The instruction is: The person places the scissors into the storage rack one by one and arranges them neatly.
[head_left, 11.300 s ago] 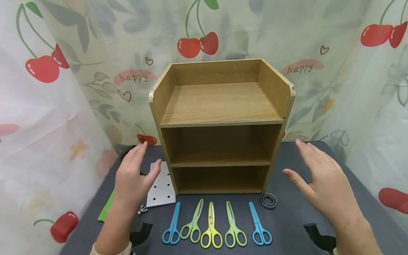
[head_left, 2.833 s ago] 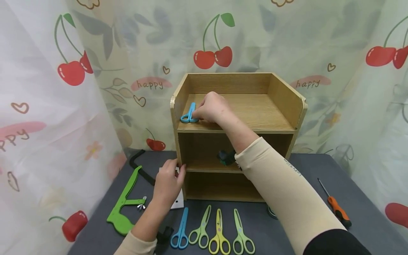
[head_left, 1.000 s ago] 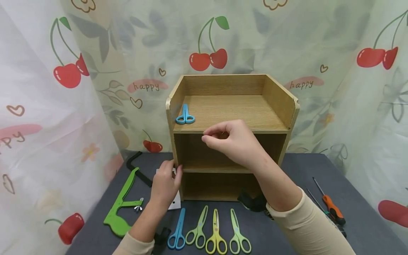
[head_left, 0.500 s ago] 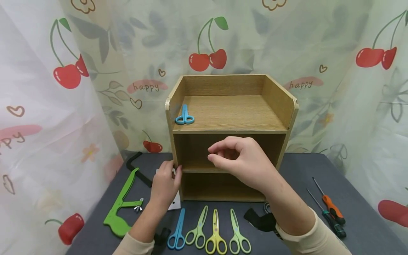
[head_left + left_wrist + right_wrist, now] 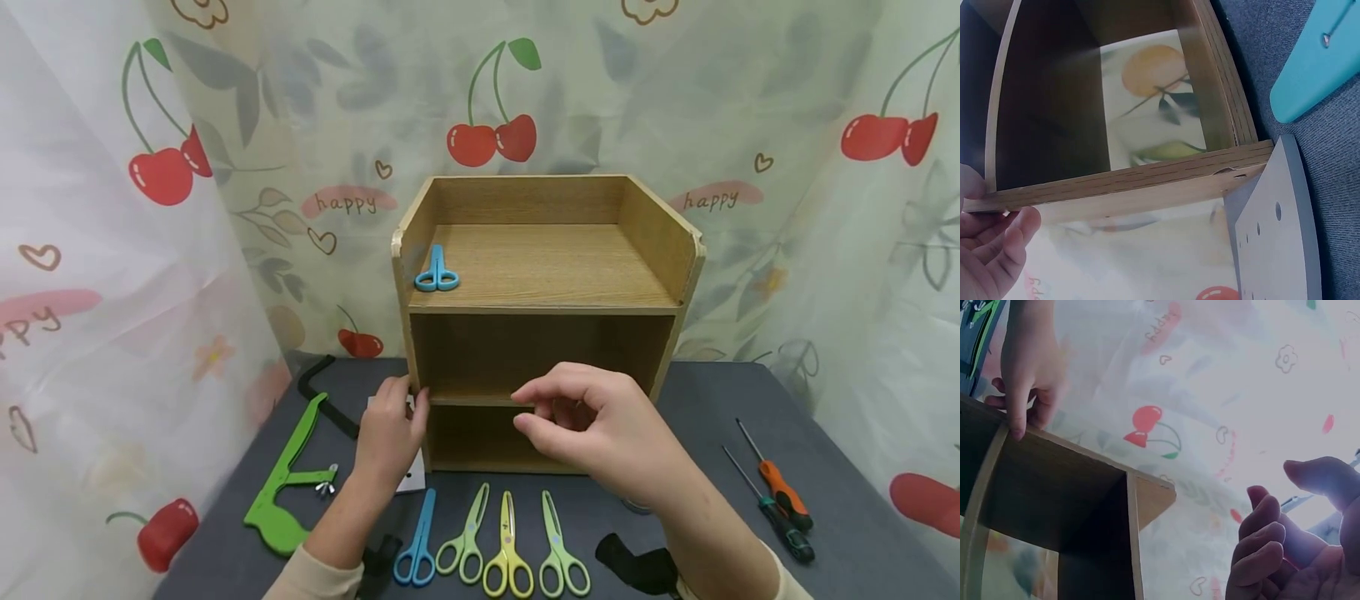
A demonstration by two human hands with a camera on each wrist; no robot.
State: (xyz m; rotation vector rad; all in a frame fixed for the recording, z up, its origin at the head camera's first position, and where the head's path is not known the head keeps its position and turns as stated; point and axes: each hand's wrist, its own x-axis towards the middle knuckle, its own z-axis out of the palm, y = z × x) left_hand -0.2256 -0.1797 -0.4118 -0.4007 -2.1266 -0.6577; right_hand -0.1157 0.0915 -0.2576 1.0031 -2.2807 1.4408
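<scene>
A small wooden shelf unit [image 5: 540, 267] stands on the dark tabletop. My left hand [image 5: 390, 433] pinches the front edge of its left side panel; in the left wrist view, thumb and fingers lie on either side of that edge. Blue scissors [image 5: 437, 260] lie at the left of the top shelf, handles to the front. My right hand [image 5: 607, 425] hovers before the lower compartments, fingers loosely curled, nothing between them. Below it on the table is a row of blue scissors [image 5: 423, 521], light green scissors [image 5: 472, 521], yellow scissors [image 5: 508, 533] and more light green scissors [image 5: 554, 529].
On the left lie a green-handled saw [image 5: 279, 521] with a wing nut and a white perforated board [image 5: 412, 479]. An orange screwdriver [image 5: 780, 483] and a green-black screwdriver [image 5: 783, 525] lie at the right. Part of a ring [image 5: 636, 506] peeks out under my right forearm.
The row's right-hand blue scissors have moved to the top shelf, and my right hand has let go and come down towards me. My left hand has taken hold of the side panel.
</scene>
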